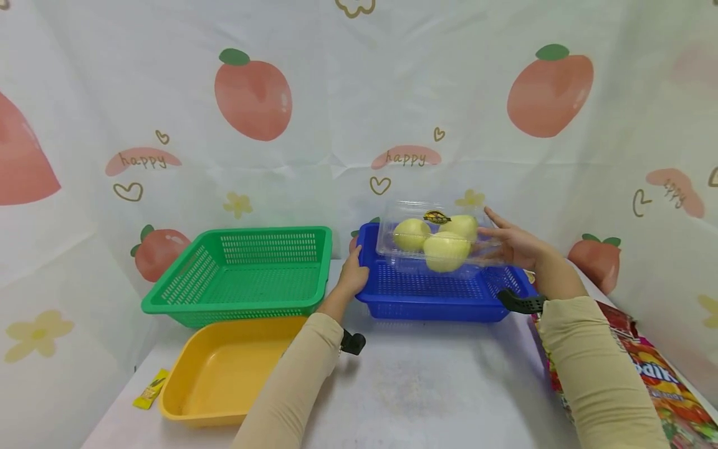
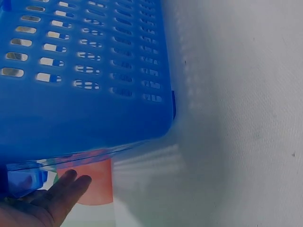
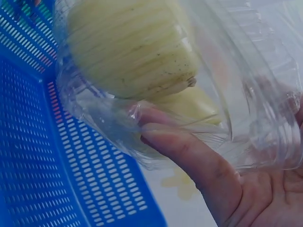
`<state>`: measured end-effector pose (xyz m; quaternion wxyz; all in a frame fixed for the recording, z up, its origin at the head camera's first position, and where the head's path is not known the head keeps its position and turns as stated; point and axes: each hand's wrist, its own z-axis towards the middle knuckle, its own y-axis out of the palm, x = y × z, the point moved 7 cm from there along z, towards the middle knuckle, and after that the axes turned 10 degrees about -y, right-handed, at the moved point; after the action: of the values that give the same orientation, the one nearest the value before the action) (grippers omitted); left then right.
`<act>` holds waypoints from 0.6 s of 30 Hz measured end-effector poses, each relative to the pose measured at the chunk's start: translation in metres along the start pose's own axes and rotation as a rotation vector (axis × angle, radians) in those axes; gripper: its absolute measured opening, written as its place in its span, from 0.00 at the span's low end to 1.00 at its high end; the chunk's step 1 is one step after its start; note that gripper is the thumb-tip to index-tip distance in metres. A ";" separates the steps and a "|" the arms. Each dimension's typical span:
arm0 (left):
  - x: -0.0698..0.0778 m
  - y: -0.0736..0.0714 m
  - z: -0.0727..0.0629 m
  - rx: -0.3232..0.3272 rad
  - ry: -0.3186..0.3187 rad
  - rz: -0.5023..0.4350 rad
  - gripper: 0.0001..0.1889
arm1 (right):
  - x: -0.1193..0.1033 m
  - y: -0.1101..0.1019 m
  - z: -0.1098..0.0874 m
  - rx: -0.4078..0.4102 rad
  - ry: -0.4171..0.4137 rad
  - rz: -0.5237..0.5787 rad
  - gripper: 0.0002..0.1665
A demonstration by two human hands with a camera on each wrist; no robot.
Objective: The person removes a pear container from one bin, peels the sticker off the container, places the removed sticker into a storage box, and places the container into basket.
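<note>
1. Both hands are being held apart from each other. By the right hand (image 1: 518, 246), a clear container (image 1: 406, 211) is being gripped at its right end, with the thumb on one side and fingers on another. By the left hand (image 1: 350, 277), the blue basket (image 1: 432, 310) is being gripped at its left rim.
2. Inside the container, three pale yellow rounds (image 1: 447, 251) are being held. The container is being tilted over the blue basket; whether the two are touching cannot be told.
3. As a judgement, a transfer at the basket is being carried out, with the basket being steadied; whether the container is being put in or taken out cannot be told.
4. For the next move, a firm, more level grip seems to be called for, with the basket's walls being cleared and the rounds being stopped from rolling.
</note>
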<state>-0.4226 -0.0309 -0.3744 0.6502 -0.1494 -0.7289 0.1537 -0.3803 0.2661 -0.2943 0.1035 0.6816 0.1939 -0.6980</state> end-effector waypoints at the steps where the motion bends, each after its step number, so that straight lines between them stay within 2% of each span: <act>1: 0.001 -0.001 -0.001 0.004 0.000 0.006 0.34 | -0.002 0.000 -0.002 0.002 -0.006 -0.007 0.45; 8: 0.006 -0.005 -0.004 0.049 0.036 0.067 0.31 | -0.008 0.002 -0.021 0.006 -0.017 0.033 0.44; 11: 0.013 -0.011 -0.008 0.090 0.075 0.048 0.28 | -0.009 0.005 -0.028 -0.001 -0.025 0.052 0.44; 14: 0.026 -0.016 -0.017 0.084 0.111 -0.063 0.28 | -0.011 0.008 -0.034 -0.015 -0.041 0.050 0.44; 16: 0.038 -0.018 -0.024 0.036 0.142 -0.158 0.29 | -0.012 0.011 -0.039 -0.026 -0.053 0.052 0.44; 18: 0.049 -0.016 -0.032 -0.046 0.160 -0.245 0.30 | -0.012 0.015 -0.043 -0.037 -0.065 0.040 0.44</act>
<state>-0.3960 -0.0245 -0.3201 0.7165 -0.0860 -0.6909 0.0438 -0.3343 0.2689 -0.2842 0.1365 0.6602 0.1896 -0.7138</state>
